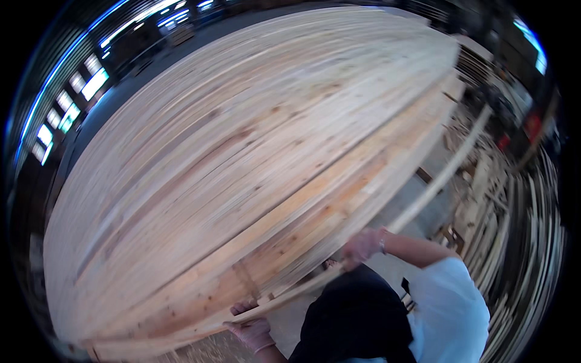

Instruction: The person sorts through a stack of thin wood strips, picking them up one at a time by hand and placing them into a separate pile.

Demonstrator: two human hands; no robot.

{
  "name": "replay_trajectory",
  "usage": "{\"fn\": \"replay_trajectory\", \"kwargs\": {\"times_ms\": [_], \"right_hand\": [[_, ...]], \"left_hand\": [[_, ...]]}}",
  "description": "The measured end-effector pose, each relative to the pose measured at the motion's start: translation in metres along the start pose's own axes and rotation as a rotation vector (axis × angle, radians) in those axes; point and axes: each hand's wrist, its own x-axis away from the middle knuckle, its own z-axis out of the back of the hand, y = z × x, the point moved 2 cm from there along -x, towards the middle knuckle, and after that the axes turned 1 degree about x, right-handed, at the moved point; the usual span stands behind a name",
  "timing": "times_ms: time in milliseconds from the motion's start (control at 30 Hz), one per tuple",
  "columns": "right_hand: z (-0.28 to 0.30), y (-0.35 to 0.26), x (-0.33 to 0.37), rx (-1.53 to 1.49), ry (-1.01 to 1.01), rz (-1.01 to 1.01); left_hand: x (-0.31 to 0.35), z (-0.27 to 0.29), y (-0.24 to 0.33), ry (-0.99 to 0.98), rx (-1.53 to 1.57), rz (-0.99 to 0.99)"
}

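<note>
A long, pale wooden strip (302,285) runs across in front of my body, from the lower left up toward the far right, curved by the lens. My left hand (253,331) grips it at lower centre, fingers over the upper side and thumb on the near side. Farther right, my right hand (363,245) is closed around the same strip, close to my dark apron. Both hands seem to wear thin gloves, but blur hides the detail. Just beyond the strip lies a wide stack of pale, knotty boards (242,169), its near edge alongside my left hand.
Many narrow wooden strips (484,242) lie piled on the right. Scraps and offcuts (466,130) are scattered behind them at the far right. Sawdust covers the floor (212,351) at the bottom. Bright windows (69,109) line the wall at the far left.
</note>
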Motion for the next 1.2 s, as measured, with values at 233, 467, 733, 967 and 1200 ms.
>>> {"fn": "replay_trajectory", "kwargs": {"times_ms": [233, 467, 733, 967, 1200], "right_hand": [[-0.069, 0.016, 0.024, -0.871, 0.107, -0.279], [-0.144, 0.100, 0.107, -0.005, 0.380, -0.476], [-0.170, 0.142, 0.050, -0.069, 0.405, -0.538], [-0.185, 0.234, 0.020, 0.112, 0.656, -0.305], [-0.111, 0.155, 0.039, -0.265, 0.377, -0.354]], "left_hand": [[0.066, 0.049, 0.041, 0.280, 0.079, 0.099], [0.095, 0.073, 0.052, 0.475, 0.112, 0.102], [0.106, 0.068, 0.060, 0.410, 0.192, -0.001], [0.098, 0.075, 0.028, 0.424, 0.212, -0.050], [0.108, 0.065, -0.006, 0.583, 0.259, -0.047]]}}
